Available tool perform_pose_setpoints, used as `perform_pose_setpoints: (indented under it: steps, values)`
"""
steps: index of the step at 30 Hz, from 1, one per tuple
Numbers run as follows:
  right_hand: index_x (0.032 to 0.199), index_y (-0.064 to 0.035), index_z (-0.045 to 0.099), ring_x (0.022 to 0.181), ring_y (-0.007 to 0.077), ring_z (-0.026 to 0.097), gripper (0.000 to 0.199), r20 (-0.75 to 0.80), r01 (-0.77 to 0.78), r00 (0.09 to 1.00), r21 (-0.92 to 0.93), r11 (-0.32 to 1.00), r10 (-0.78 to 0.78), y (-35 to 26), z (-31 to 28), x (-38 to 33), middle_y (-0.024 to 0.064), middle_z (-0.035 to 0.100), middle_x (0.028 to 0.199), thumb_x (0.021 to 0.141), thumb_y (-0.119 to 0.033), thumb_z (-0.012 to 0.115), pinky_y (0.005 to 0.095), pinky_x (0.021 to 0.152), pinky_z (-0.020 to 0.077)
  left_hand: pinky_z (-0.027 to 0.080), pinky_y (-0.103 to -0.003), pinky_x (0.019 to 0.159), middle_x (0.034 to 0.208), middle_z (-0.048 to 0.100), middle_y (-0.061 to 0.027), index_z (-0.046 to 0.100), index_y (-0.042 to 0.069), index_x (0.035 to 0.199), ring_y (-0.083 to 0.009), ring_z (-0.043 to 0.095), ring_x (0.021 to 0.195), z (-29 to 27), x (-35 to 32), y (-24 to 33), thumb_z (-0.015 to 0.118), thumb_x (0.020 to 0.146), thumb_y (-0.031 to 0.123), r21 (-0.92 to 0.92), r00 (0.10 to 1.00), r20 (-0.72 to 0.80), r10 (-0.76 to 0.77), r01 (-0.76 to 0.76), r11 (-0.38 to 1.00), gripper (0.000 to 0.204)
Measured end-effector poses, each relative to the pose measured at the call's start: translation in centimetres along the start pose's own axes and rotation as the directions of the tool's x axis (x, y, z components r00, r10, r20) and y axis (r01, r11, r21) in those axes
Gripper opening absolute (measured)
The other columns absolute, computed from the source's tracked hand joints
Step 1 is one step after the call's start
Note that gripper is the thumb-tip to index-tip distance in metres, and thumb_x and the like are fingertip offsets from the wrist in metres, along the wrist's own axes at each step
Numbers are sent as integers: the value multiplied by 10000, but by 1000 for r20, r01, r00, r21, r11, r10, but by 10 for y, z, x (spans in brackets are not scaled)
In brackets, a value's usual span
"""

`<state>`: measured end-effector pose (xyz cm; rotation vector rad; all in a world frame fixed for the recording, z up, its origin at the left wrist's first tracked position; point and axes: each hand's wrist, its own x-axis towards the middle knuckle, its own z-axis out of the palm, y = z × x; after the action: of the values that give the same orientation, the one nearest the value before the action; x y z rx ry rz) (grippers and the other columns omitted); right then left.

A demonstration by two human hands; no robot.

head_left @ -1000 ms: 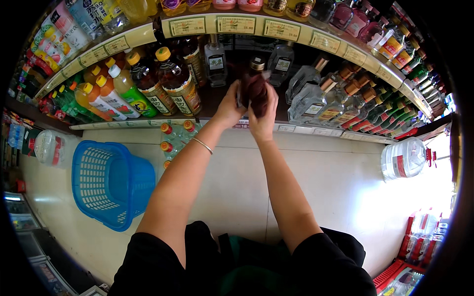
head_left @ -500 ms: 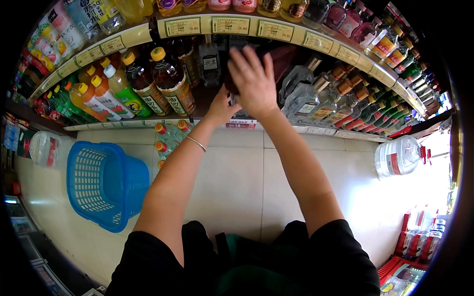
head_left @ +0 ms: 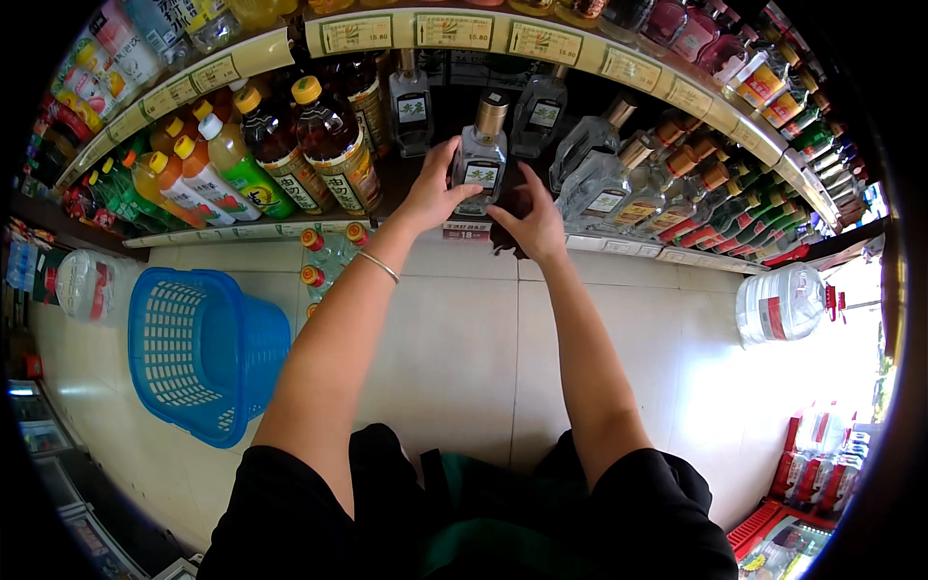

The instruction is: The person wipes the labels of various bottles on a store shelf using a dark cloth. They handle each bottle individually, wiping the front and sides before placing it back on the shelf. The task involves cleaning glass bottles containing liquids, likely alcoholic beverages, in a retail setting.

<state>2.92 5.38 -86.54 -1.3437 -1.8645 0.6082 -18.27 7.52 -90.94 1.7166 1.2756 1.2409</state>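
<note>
A clear glass liquor bottle (head_left: pixel 480 155) with a gold cap and a pale label stands upright at the front of the lower shelf. My left hand (head_left: pixel 431 196) grips it from the left, thumb across its lower front. At its right side, my right hand (head_left: pixel 537 224) is closed on a dark reddish-brown cloth (head_left: pixel 507 237), which hangs below the palm. The right thumb tip reaches the bottle's lower corner. Matching bottles stand behind on either side, one at the left (head_left: pixel 411 111) and another at the right (head_left: pixel 537 114).
Brown sauce-coloured drink bottles (head_left: pixel 333 145) line the shelf at left, more clear bottles (head_left: pixel 604 188) at right. The upper shelf's edge (head_left: pixel 454 31) overhangs my hands. On the floor are a blue basket (head_left: pixel 261 343), small red-capped bottles (head_left: pixel 329 253) and a large water jug (head_left: pixel 785 307).
My right hand has come down from above the bottle to its lower right side, bringing the cloth forward. The bottle, hidden before, now shows in my left hand.
</note>
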Motion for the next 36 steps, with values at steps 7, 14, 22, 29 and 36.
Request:
perform_pose_setpoints:
  steps: [7, 14, 22, 29, 36]
  values:
    - [1535, -163, 315, 920, 321, 690, 888, 236, -83, 963, -194, 977, 129, -30, 25, 41, 121, 712, 959, 807, -488, 707, 406, 802, 536, 454, -381, 1013, 1278, 505, -181, 359, 49, 1441, -329, 519, 1232, -13, 2, 19, 803, 788, 182, 158, 970, -228, -82, 119, 980, 801]
    - [1547, -185, 279, 939, 307, 682, 842, 212, -94, 967, -204, 974, 138, -52, 73, 54, 111, 691, 1053, 837, -417, 669, 425, 761, 546, 418, -421, 1033, 1241, 516, -249, 424, -67, 1299, -400, 524, 1159, -8, -16, 11, 741, 844, 221, 124, 848, -510, -146, 241, 963, 625]
    - [1555, -199, 248, 998, 339, 664, 858, 265, -89, 954, -203, 975, 142, -65, 97, 61, 143, 688, 1102, 854, -462, 668, 454, 803, 531, 306, -468, 1123, 1432, 317, -320, 271, -121, 1424, -474, 360, 1318, -8, -33, 28, 626, 946, 280, 105, 779, -594, -200, 321, 941, 718]
    - [1389, -132, 507, 923, 315, 682, 685, 10, -191, 982, -11, 982, 191, -53, 73, 27, 144, 702, 1036, 823, -455, 719, 414, 779, 536, 338, -426, 1077, 1347, 398, -258, 389, -39, 1392, -378, 412, 1258, 36, -43, 46, 565, 992, 337, 113, 771, -636, -28, 128, 985, 576]
    - [1073, -66, 658, 780, 266, 659, 338, -427, -144, 873, 237, 961, 236, -19, -20, -28, 99, 684, 887, 813, -253, 767, 358, 716, 523, 460, -363, 993, 1268, 528, -162, 509, 20, 1302, -284, 547, 1168, 105, -11, 70, 651, 945, 184, -209, 929, -365, -53, -26, 978, 418]
